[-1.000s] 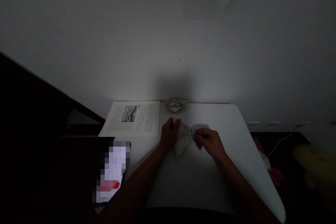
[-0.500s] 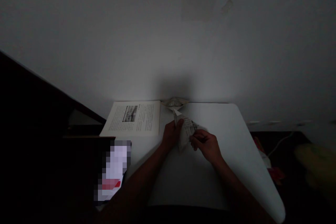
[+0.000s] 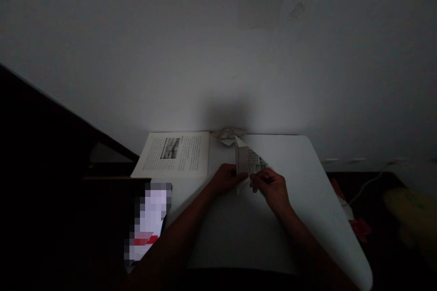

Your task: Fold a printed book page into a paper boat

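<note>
A folded sheet of printed paper (image 3: 251,159) is held up between my two hands over the white table. It has a pointed top and a slanting right edge. My left hand (image 3: 227,179) grips its lower left side, thumb pressed on the front. On the right, my right hand (image 3: 268,183) pinches the lower edge near the middle, with the thumb and fingers close together. Both hands are closed on the paper, and their fingers partly hide its lower part. Just behind it, a folded paper boat (image 3: 227,134) rests at the table's back edge.
The white table (image 3: 290,154) stands against a pale wall (image 3: 170,54). An open book or printed sheet (image 3: 191,154) lies at the back left. A lit phone (image 3: 153,209), its screen blurred out, is at the left edge. Off the right side, a yellowish item (image 3: 413,213) sits in shadow.
My left hand has slid down the folded paper, its thumb now close to my right hand's fingers. The paper has turned and shifted slightly right, showing a plain strip on its left.
</note>
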Tool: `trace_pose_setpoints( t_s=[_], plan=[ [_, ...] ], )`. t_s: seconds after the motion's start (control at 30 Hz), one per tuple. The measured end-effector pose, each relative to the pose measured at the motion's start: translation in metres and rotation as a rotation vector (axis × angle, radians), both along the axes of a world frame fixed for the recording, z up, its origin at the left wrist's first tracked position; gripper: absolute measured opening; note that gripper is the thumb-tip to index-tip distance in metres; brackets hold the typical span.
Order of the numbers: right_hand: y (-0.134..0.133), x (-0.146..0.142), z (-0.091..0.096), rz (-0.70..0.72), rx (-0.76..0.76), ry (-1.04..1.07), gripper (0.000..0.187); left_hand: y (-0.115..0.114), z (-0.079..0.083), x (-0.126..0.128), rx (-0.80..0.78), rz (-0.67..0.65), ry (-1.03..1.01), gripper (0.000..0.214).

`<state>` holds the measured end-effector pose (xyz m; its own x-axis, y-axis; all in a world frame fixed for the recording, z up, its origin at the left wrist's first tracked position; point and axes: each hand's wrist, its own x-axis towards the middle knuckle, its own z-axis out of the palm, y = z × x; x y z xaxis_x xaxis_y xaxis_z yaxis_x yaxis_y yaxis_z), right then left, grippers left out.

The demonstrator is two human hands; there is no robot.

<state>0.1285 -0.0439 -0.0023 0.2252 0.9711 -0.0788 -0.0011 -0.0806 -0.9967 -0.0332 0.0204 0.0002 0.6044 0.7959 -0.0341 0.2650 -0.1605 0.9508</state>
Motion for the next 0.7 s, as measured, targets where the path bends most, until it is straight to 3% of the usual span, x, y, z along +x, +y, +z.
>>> trace_pose_setpoints(
  t_s=[0.33,0.47,0.7],
  plan=[
    [-0.002,-0.002,-0.005,0.010,-0.005,0.202,0.030,0.004,-0.001,-0.003,-0.088,-0.041,-0.053,0.040],
    [-0.001,-0.002,-0.007,-0.090,0.037,0.257,0.027,0.005,-0.002,-0.006,-0.099,-0.078,-0.029,0.041],
    [0.003,0.003,-0.011,-0.106,0.060,0.343,0.025,0.002,-0.007,-0.004,-0.099,-0.015,-0.010,0.037]
  ],
)
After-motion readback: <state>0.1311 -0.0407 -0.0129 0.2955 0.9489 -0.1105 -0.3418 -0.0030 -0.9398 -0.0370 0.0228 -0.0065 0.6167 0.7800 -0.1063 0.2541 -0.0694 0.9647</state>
